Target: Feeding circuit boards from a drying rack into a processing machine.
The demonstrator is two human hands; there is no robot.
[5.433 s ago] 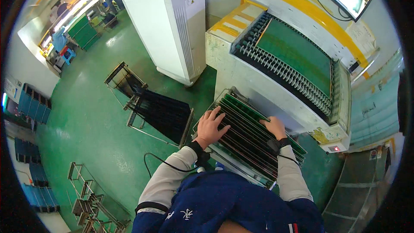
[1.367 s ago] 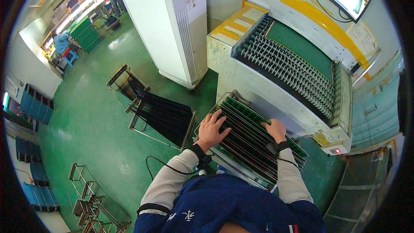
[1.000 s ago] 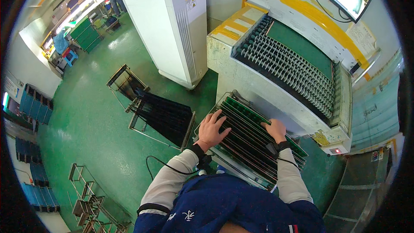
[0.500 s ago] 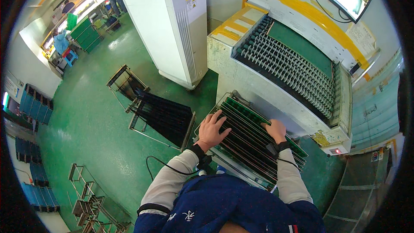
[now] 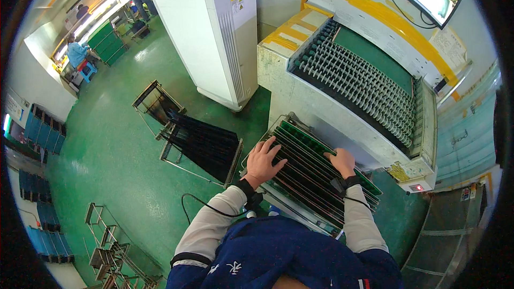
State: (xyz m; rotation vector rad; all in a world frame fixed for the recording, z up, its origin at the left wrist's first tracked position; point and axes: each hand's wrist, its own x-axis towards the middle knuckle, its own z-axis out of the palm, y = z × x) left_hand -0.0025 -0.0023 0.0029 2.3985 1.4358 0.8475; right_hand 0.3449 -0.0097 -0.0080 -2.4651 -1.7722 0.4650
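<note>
A rack (image 5: 303, 211) in front of me holds several thin panels standing on edge, dark and close together. At its far side, next to the machine, stands a green circuit board panel (image 5: 300, 135). My left hand (image 5: 261, 161) rests over the panels' upper edges near the left end, fingers spread and holding nothing I can see. Toward the right end, my right hand (image 5: 342, 162) has its fingers curled at the upper edge of the green panel, thumb pointing left. Its fingertips are partly hidden.
Beyond the rack stands a machine with a roller conveyor (image 5: 358, 83). A second rack of dark panels (image 5: 201, 142) sits on the floor to the left, near a tall white cabinet (image 5: 214, 32). Bare metal frames (image 5: 110, 251) stand lower left. A seated person (image 5: 77, 52) works far off.
Both my hands and the panels look unmoved. Far away, the seated person has straightened up, and the green panel seen beside that person is no longer in view there.
</note>
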